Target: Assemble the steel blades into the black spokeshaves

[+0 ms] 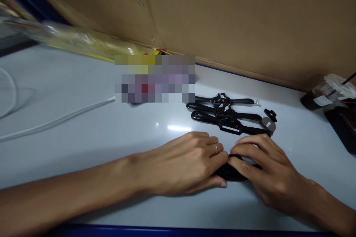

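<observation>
The black spokeshave (232,173) sits between your hands near the front of the white tabletop (111,207), partly hidden by your fingers. Your left hand (186,166) grips its left end, fingers pressed together, thumb on the near side. Your right hand (274,174) arches over the other end, fingers bent and slightly spread; I cannot tell whether they pinch it. Three more spokeshaves (230,112) lie beyond.

The one head-worn camera looks forward and down from close above the glossy white table (155,114), toward an upright brown cardboard sheet (222,22) behind it.
</observation>
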{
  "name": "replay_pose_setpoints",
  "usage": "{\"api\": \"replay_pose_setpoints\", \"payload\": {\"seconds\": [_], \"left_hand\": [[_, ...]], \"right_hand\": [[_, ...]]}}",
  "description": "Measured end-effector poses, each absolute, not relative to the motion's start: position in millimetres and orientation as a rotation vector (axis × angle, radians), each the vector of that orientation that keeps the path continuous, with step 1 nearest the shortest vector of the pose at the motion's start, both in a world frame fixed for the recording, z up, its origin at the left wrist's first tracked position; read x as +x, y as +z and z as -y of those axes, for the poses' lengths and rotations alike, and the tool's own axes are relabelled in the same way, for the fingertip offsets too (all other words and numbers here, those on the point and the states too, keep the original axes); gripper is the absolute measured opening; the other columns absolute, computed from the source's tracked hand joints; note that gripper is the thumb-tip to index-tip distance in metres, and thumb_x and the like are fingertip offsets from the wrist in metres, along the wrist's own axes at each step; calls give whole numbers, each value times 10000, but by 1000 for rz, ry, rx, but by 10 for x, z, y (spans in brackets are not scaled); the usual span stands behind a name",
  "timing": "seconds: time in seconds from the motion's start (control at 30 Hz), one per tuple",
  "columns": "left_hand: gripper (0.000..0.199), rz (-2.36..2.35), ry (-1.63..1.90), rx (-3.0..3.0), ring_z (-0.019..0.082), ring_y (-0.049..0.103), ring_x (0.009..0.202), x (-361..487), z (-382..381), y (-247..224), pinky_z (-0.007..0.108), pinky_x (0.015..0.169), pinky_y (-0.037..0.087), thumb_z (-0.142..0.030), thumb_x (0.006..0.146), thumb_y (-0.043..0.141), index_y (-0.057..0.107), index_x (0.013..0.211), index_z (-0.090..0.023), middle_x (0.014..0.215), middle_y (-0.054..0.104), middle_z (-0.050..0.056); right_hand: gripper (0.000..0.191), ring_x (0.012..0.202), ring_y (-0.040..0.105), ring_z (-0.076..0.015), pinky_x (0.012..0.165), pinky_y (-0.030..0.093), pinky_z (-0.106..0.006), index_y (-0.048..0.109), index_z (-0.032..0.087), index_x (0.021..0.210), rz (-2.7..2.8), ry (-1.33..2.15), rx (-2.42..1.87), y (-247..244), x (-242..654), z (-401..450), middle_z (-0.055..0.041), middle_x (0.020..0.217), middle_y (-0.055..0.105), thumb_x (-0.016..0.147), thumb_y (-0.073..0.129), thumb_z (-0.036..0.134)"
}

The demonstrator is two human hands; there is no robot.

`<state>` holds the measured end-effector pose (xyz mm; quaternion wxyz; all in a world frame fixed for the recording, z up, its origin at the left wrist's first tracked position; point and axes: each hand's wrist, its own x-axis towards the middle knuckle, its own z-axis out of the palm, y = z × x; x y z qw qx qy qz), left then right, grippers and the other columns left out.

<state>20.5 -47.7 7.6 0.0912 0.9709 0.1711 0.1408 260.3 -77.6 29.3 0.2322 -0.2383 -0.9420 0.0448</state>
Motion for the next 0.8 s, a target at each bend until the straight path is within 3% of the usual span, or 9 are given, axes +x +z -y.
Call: {"api": "replay_pose_setpoints", "payload": {"seconds": [0.1, 0.23, 0.33, 0.47, 0.67, 0.8], "left_hand": [[396, -490, 403, 2882, 204, 581, 706, 204, 476, 73, 346, 641, 458, -472, 1092, 415, 572, 878, -179, 795, 633, 30], [400, -454, 403, 2900, 209, 576, 700, 209, 474, 91, 354, 626, 449, -480, 1092, 409, 581, 890, -181, 793, 637, 30], [383, -485, 405, 2913, 208, 563, 680, 215, 480, 113, 353, 612, 443, -465, 1088, 434, 589, 884, -180, 785, 635, 31], [333, -549, 405, 2902, 207, 572, 690, 218, 500, 118, 343, 616, 445, -445, 1062, 517, 586, 873, -180, 770, 627, 23], [318, -553, 416, 2894, 205, 580, 692, 228, 514, 112, 341, 622, 452, -433, 1054, 536, 566, 851, -189, 768, 628, 17], [299, -587, 403, 2881, 210, 598, 713, 240, 510, 123, 339, 629, 463, -441, 1019, 608, 568, 862, -189, 785, 637, 17]], "right_hand": [[198, 1056, 581, -240, 862, 502, -385, 690, 90, 1072, 2594, 146, -637, 286, 2610, 773, -101, 1039, 721, 1015, 505, 49], [287, 1093, 590, -234, 835, 512, -371, 672, 152, 866, 2514, 255, -615, 311, 2627, 780, -98, 1106, 714, 925, 502, -72], [279, 1052, 602, -234, 833, 521, -389, 668, 136, 921, 2429, 277, -703, 328, 2621, 795, -132, 1104, 700, 884, 499, -82], [194, 881, 572, -204, 777, 497, -375, 633, 117, 909, 2367, 226, -779, 346, 2588, 825, -92, 878, 693, 885, 515, -36], [282, 902, 604, -200, 846, 481, -356, 682, 135, 962, 2544, 346, -668, 439, 2569, 870, -46, 858, 748, 808, 509, -26], [277, 852, 591, -200, 808, 472, -357, 700, 125, 956, 2538, 268, -714, 448, 2581, 881, -51, 799, 737, 854, 498, -35]]}}
